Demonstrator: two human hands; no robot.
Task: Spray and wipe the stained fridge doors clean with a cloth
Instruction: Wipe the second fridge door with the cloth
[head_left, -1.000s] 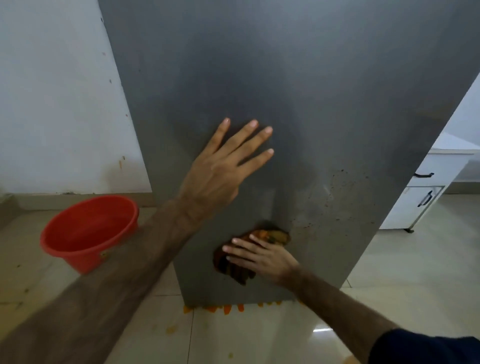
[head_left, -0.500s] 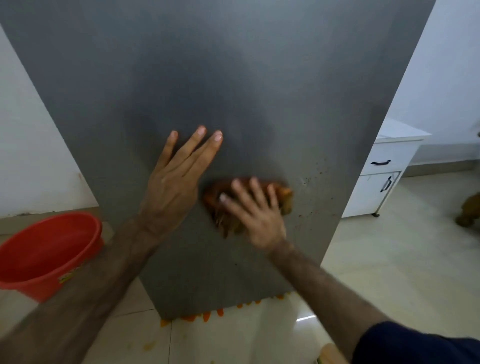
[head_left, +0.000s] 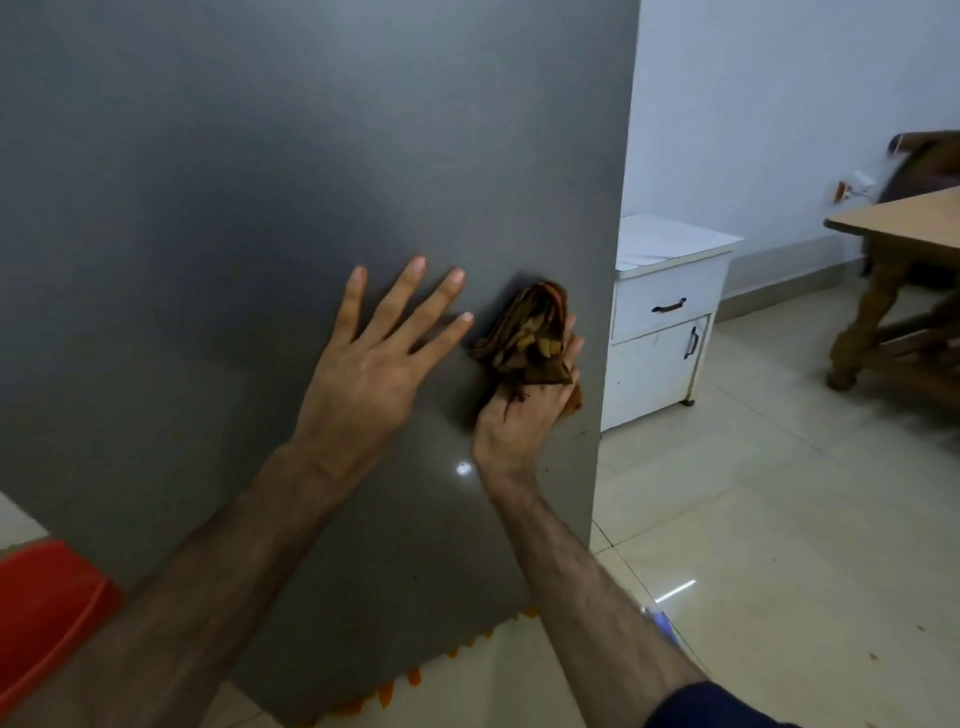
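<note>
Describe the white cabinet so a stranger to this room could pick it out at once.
Start at the big grey fridge door filling the left of the view. Just past its right edge, against the pale wall, stands the low white cabinet. It alone is white, with one drawer above one door, each with a dark handle, unlike the brown wooden table further right.

text: none readable | labels: none | brands: none | numbers: none

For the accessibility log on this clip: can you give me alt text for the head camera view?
A person's right hand grips a bunched brown cloth against a grey fridge door near its right edge, while the left hand rests flat beside it, fingers spread. A red bucket and white cabinet flank the fridge.
</note>
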